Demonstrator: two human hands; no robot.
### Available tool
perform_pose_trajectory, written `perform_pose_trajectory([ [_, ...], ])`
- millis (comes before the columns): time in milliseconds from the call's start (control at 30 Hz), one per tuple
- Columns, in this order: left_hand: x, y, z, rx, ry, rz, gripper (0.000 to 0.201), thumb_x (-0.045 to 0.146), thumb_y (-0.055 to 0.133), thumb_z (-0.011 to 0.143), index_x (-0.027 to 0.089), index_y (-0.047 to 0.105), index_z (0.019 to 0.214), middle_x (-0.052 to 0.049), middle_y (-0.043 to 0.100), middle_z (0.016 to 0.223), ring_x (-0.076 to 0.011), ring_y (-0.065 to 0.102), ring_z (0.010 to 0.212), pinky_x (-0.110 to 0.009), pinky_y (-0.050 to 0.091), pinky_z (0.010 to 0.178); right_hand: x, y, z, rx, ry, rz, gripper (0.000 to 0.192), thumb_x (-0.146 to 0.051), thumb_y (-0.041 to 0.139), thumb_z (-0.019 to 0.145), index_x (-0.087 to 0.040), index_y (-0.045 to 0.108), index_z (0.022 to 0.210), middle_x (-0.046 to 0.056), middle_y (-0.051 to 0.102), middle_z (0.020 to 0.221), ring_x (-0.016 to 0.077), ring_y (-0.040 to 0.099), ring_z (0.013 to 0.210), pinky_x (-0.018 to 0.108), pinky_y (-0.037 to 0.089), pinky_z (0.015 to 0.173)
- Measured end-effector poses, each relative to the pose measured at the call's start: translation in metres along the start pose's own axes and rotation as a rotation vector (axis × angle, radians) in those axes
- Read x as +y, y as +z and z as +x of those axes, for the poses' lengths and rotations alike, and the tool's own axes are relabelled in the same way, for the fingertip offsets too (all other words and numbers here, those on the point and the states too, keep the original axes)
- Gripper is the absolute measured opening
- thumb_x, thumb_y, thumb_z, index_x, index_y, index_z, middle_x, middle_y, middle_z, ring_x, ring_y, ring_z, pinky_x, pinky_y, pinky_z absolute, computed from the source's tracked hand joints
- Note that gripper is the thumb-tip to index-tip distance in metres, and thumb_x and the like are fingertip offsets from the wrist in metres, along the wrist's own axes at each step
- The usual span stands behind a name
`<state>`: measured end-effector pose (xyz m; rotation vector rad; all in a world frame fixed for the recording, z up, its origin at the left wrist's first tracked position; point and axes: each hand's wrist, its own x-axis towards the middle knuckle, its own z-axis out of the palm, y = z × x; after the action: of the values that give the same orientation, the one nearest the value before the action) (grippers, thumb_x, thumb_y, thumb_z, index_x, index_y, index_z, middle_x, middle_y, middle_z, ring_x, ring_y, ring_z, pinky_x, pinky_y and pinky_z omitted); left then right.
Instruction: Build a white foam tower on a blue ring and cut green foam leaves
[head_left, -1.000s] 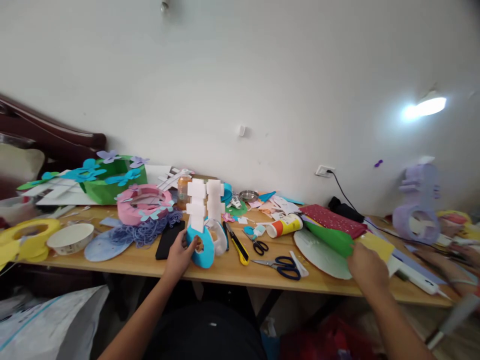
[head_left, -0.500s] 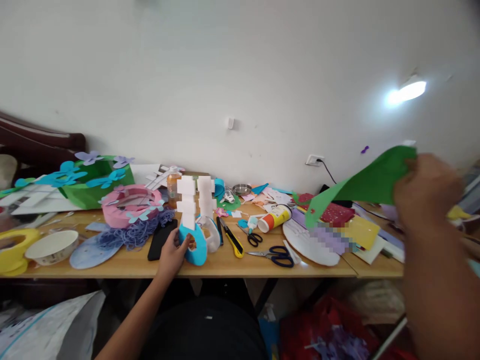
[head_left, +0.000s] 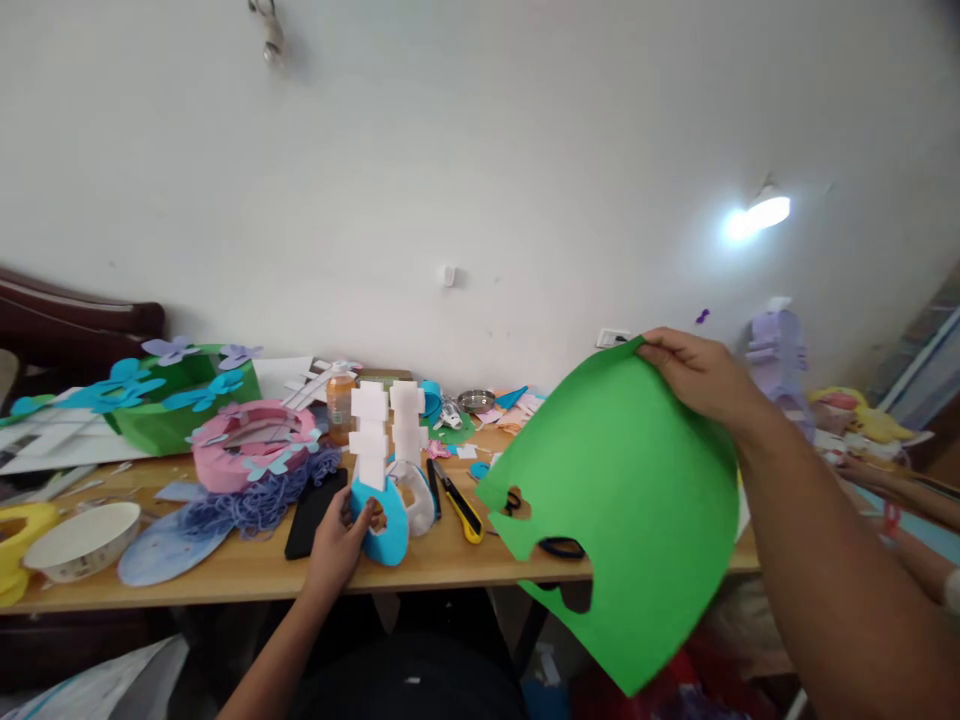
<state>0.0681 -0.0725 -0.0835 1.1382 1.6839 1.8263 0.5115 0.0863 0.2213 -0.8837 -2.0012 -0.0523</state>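
Note:
My right hand [head_left: 701, 375] grips the top corner of a large green foam sheet [head_left: 622, 510] and holds it up in front of the wooden table [head_left: 247, 565]. The sheet hangs down over the table's front edge and has shapes cut out of its lower left side. My left hand [head_left: 337, 540] rests on the table and holds a blue and white foam craft piece [head_left: 386, 470] with white blocks standing upright on it. A black phone [head_left: 315, 500] lies just left of that hand.
A yellow utility knife [head_left: 459, 505] lies right of the craft piece. A pink foam ring [head_left: 244, 455], purple yarn [head_left: 255, 505], a green foam box [head_left: 184, 400], a paper bowl [head_left: 79, 540] and an orange bottle [head_left: 340, 400] crowd the left. A purple foam figure [head_left: 780, 355] stands far right.
My right hand took the green sheet from the table at the right, lifted it and brought it to the middle, unfolded. The left hand stayed on the blue craft piece.

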Motion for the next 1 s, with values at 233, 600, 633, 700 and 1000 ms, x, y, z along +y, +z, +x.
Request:
perform_pose_trajectory([
  [233,-0.006,-0.001,0.002,0.015,0.016,0.029,0.064,0.054,0.068,0.081,0.017,0.051,0.131,-0.017,0.061,0.132,-0.0321,0.059,0.124,-0.048,0.044,0.108,-0.016,0.048,-0.017,-0.193,-0.015,0.244,0.031,-0.049,0.059,0.089,-0.021,0.07,0.095,0.004,0.07,0.088,0.0208,0.062,0.08,0.031,0.047,0.072],
  [600,0.0,0.002,-0.002,0.01,0.019,-0.059,0.065,0.051,0.07,0.08,0.018,0.049,0.133,-0.017,0.062,0.133,-0.0298,0.061,0.123,-0.043,0.048,0.103,-0.099,0.116,-0.04,-0.325,-0.44,0.492,0.028,-0.02,0.044,0.097,-0.026,0.071,0.099,0.002,0.071,0.088,0.0168,0.065,0.081,0.03,0.048,0.077],
  [633,0.001,0.003,-0.002,0.011,0.014,-0.059,0.064,0.051,0.07,0.08,0.018,0.051,0.131,-0.017,0.063,0.132,-0.03,0.061,0.122,-0.043,0.048,0.103,-0.105,0.123,-0.043,-0.317,-0.483,0.483,0.03,-0.017,0.042,0.098,-0.025,0.07,0.103,0.002,0.071,0.088,0.0162,0.064,0.08,0.03,0.048,0.079],
  [700,0.003,0.004,-0.003,0.014,0.003,-0.07,0.064,0.053,0.07,0.078,0.018,0.052,0.128,-0.016,0.064,0.131,-0.0298,0.064,0.118,-0.043,0.05,0.1,-0.116,0.139,-0.049,-0.304,-0.55,0.479,0.028,-0.015,0.042,0.099,-0.023,0.067,0.109,0.002,0.071,0.087,0.0156,0.064,0.079,0.031,0.046,0.082],
  [1000,0.023,0.009,-0.009,0.034,-0.016,-0.156,0.055,0.051,0.074,0.073,0.017,0.057,0.113,-0.011,0.072,0.104,-0.0273,0.071,0.098,-0.041,0.056,0.087,-0.152,0.233,-0.083,0.053,-0.518,0.179,0.015,-0.027,0.061,0.097,-0.025,0.073,0.089,0.005,0.065,0.098,0.0226,0.051,0.097,0.038,0.037,0.09],
])
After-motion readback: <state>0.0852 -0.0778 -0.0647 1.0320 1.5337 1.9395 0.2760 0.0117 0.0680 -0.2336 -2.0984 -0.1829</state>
